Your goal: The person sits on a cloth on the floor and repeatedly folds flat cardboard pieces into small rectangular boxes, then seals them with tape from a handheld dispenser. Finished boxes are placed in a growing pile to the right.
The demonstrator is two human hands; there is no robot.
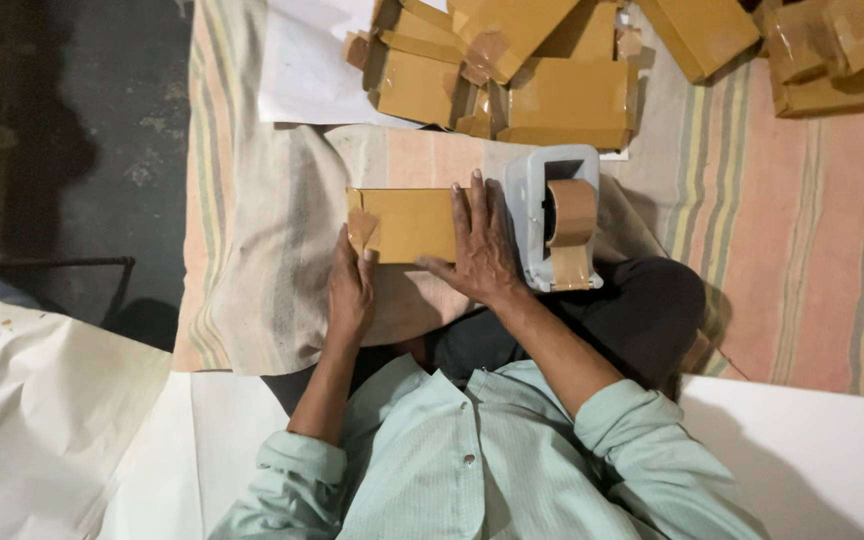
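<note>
A flat brown paper-wrapped package lies on the cloth in front of me, with a strip of brown tape at its left end. My left hand rests at the package's near left corner, thumb pressing on the taped end. Flat on the package's right part lies my right hand, fingers spread and pointing away from me. Just right of that hand stands a grey tape dispenser holding a roll of brown tape.
A pile of taped brown packages lies beyond, more at the top right. White paper sheets lie at my left and right sides. A striped mat covers the floor; bare dark floor is at left.
</note>
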